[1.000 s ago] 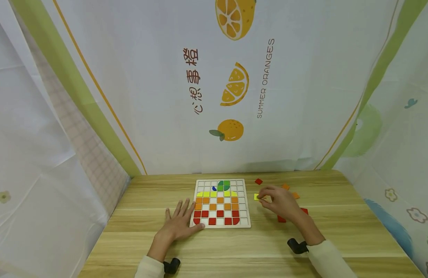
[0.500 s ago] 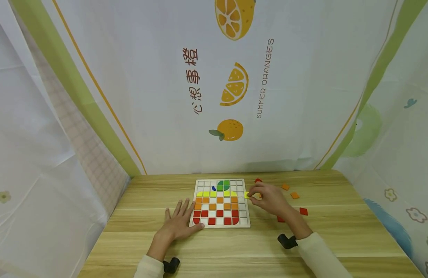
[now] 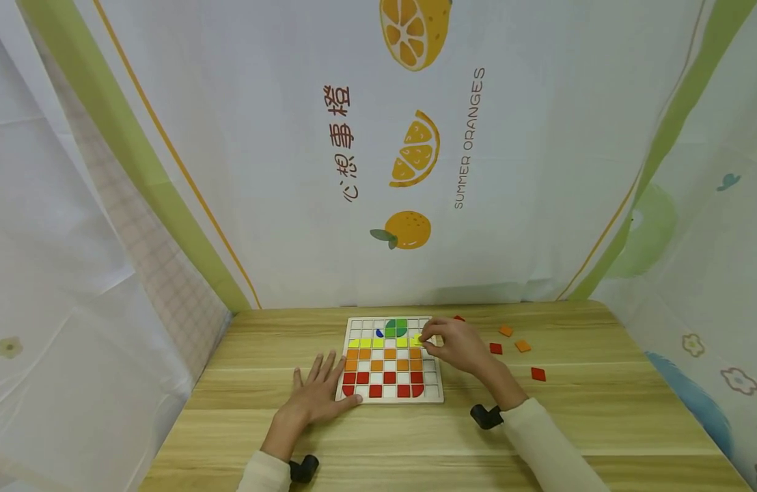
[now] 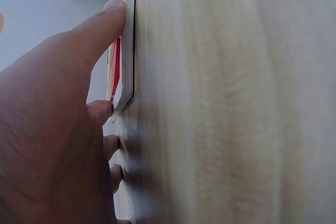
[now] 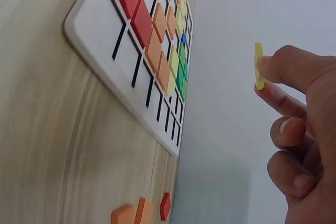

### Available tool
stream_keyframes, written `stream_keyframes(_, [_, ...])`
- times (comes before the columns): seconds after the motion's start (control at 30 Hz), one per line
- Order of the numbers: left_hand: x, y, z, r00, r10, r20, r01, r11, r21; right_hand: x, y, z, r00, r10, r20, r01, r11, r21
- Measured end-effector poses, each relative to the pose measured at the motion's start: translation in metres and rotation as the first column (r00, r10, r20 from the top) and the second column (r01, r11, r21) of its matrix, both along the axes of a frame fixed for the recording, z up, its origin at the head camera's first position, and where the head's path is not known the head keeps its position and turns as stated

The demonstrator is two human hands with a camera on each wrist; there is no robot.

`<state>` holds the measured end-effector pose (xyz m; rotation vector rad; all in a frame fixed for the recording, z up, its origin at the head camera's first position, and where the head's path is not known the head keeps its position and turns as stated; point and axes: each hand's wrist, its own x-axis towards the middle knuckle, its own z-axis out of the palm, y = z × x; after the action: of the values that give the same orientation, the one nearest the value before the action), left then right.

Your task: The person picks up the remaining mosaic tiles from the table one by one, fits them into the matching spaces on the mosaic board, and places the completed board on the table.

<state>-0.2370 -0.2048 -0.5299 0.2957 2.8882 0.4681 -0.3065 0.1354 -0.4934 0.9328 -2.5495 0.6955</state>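
Observation:
A white square grid board [image 3: 430, 380] lies on the table, partly filled with red, orange, yellow, green and blue tiles. My left hand [image 3: 317, 396] rests spread at its left side. The left thumb [image 4: 107, 19] lies on the board's near edge, and other fingertips touch the table. Over the board's right part, my right hand [image 3: 463, 347] pinches a thin yellow tile [image 5: 259, 66] between thumb and index finger. In the right wrist view that tile stands on edge, apart from the board. The remaining right fingers are curled in.
Loose tiles lie right of the board: a red tile [image 3: 496, 348], an orange tile [image 3: 505, 331], a second orange tile [image 3: 522, 346] and another red tile [image 3: 538, 374]. A red tile [image 3: 459, 318] shows partly behind the right hand. A printed cloth [image 3: 526, 171] hangs behind the table [image 3: 384, 444].
My right hand has carried the yellow tile left, from beside the board to above its right columns. A red tile formerly covered by that hand now shows. The left hand has stayed put.

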Motion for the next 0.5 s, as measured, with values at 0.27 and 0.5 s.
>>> stream_keyframes(0.27, [0.0, -0.001, 0.001, 1.0, -0.002, -0.007, 0.002, 1.0, 0.0, -0.003, -0.018, 0.006, 0.998, 0.01, 0.06, -0.011, 1.0, 0.022])
stream_keyframes(0.5, [0.0, -0.001, 0.001, 1.0, -0.007, -0.023, 0.007, 1.0, 0.013, -0.011, -0.032, 0.005, 0.996, 0.016, 0.086, -0.021, 0.998, 0.06])
